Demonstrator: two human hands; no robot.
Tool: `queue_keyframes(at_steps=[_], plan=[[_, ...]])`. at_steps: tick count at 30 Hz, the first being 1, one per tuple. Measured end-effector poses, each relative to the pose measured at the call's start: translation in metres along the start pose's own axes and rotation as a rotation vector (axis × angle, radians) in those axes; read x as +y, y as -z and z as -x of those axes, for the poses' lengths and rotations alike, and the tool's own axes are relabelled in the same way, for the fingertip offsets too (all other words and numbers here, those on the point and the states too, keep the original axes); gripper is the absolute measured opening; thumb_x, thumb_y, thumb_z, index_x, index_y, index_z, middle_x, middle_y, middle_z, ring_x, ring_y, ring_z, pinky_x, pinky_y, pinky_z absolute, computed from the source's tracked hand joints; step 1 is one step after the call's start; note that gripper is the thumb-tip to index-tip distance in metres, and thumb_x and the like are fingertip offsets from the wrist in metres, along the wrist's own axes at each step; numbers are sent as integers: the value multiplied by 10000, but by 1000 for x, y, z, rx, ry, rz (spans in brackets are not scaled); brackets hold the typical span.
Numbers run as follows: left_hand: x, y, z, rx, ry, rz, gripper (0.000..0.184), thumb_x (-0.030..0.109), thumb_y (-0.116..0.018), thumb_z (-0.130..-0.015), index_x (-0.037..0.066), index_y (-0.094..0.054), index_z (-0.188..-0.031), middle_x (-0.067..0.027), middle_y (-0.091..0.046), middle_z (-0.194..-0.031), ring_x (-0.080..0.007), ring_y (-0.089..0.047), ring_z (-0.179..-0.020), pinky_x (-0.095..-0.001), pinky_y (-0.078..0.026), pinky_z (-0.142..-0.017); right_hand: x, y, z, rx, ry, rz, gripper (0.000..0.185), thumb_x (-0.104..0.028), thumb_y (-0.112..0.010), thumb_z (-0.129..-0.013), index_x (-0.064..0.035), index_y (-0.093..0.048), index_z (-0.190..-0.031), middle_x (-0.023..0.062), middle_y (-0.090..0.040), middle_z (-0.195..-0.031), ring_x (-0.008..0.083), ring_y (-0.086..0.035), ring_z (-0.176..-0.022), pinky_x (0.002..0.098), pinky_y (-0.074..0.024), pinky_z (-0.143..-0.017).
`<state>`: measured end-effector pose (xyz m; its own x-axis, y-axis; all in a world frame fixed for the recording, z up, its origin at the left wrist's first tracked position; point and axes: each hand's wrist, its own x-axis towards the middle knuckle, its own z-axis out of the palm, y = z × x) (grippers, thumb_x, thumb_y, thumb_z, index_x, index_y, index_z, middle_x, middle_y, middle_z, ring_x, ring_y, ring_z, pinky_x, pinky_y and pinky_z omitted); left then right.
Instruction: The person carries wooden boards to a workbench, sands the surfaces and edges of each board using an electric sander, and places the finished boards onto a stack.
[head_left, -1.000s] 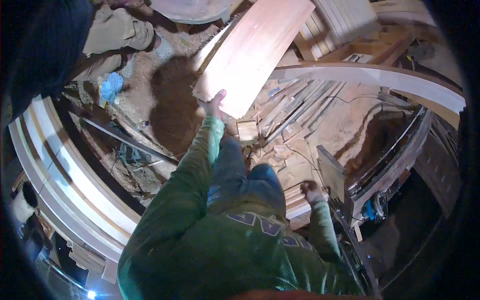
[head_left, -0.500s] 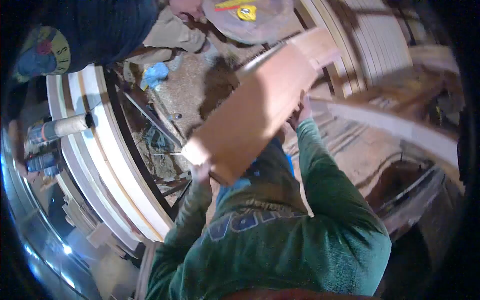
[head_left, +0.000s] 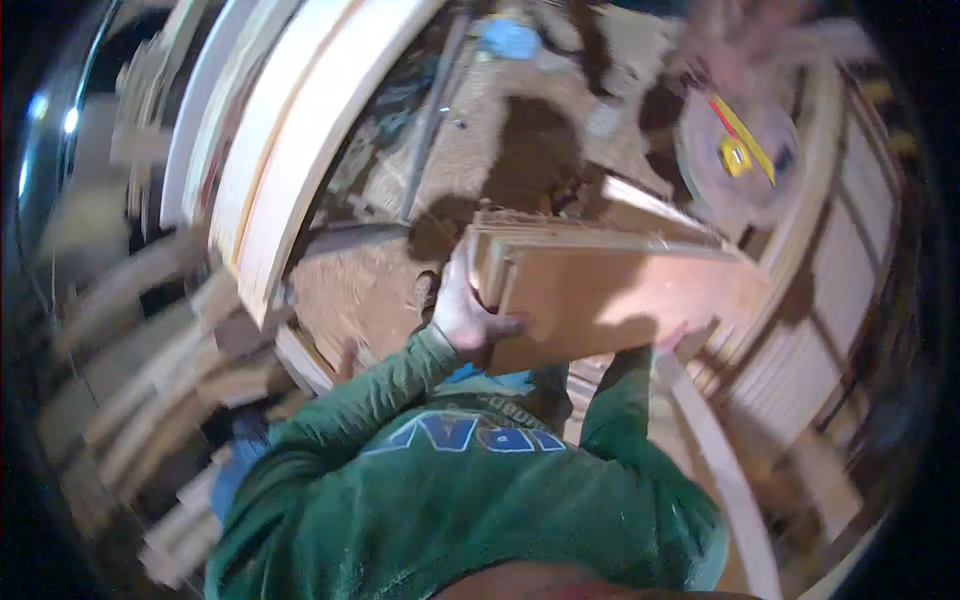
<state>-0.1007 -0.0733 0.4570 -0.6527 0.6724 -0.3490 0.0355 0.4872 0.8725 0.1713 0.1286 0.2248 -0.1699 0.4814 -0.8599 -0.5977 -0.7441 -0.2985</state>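
Since half a second ago, the wooden boards (head_left: 590, 295) have shifted rightward in the picture, and their layered upper edge now shows. At far left, a heap of wood pieces (head_left: 160, 370) is too blurred to count. Curved pieces (head_left: 290, 130) stand in the upper left, cut off by the top border. Left hand (head_left: 463, 308) grasps the left end of the boards, which lie at the centre of the frame; its thumb is on the front face, other fingers mostly hidden. Right hand (head_left: 672, 338) is at the lower right edge, blurred; I cannot tell how firmly it closes. At upper right, a yellow tape measure (head_left: 735, 157) lies on a round surface (head_left: 707, 150), below something smeared, perhaps another person's hand (head_left: 735, 42).
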Motion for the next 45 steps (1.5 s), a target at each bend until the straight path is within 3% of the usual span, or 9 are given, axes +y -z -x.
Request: queue_keyframes(at_steps=[4,13,16,17,20,21,26,37,45], plan=[[-5,39,44,-15,22,219,1332,214,-996,-571,23,-162,-1592,-142,-394,-1546,-267,-385,-1443,-420,-303,-1214,-11,-14,30,-15,22,237,704,-494,-534,-1002,-48,-399,-1529,190,-501,-1498,399,-519,-1325,529,-443,-1116],[-34,184,119,47,-493,469,1373,217,-967,-579,14,-74,-1602,-173,-295,-1605,-285,-246,-1511,-432,-195,-1260,-21,-104,160,-186,380,702,710,-499,-537,-995,-49,-402,-1527,188,-502,-1496,398,-516,-1327,531,-440,-1118],[-13,237,175,-106,-508,1122,1386,154,-963,-566,47,-55,-1608,-181,-288,-1604,-288,-241,-1505,-439,-210,-1259,-1,-149,226,-290,532,781,712,-501,-538,-993,-50,-403,-1526,187,-502,-1495,397,-515,-1327,532,-439,-1118],[-41,272,195,-89,-650,937,1363,46,-959,-606,205,-78,-1633,-105,-310,-1618,-253,-288,-1502,-462,-272,-1230,26,-165,257,-332,585,811,712,-502,-538,-992,-50,-404,-1526,187,-502,-1495,397,-515,-1328,532,-438,-1118],[-69,355,278,-268,-581,1340,1311,0,-930,-650,211,-90,-1635,-91,-258,-1655,-224,-284,-1507,-449,-277,-1233,93,-208,343,-438,755,868,714,-503,-539,-990,-50,-405,-1525,186,-503,-1494,396,-514,-1328,533,-437,-1119],[-74,394,308,-363,-612,1130,1135,70,-895,-720,161,-188,-1603,-103,-359,-1588,-220,-376,-1436,-440,-319,-1212,120,-227,371,-488,792,885,715,-504,-539,-989,-50,-405,-1525,186,-503,-1494,396,-514,-1328,534,-437,-1119],[-65,436,397,-430,-602,1257,1041,120,-864,-760,153,-234,-1588,-101,-398,-1562,-220,-412,-1412,-437,-338,-1202,200,-315,491,-728,902,900,718,-507,-541,-985,-51,-407,-1523,185,-503,-1493,395,-512,-1330,535,-435,-1120],[-112,522,386,-448,-426,1651,849,229,-794,-848,136,-336,-1555,-97,-485,-1505,-221,-489,-1360,-430,-379,-1182,356,-444,587,-1022,951,756,726,-513,-544,-977,-52,-410,-1520,182,-504,-1490,394,-509,-1332,538,-431,-1122],[-210,711,329,-456,-271,1781,729,309,-744,-912,123,-410,-1532,-93,-548,-1463,-222,-546,-1323,-425,-408,-1168,522,-480,582,-971,960,651,731,-518,-547,-970,-53,-413,-1518,180,-505,-1489,392,-506,-1334,540,-428,-1123]])
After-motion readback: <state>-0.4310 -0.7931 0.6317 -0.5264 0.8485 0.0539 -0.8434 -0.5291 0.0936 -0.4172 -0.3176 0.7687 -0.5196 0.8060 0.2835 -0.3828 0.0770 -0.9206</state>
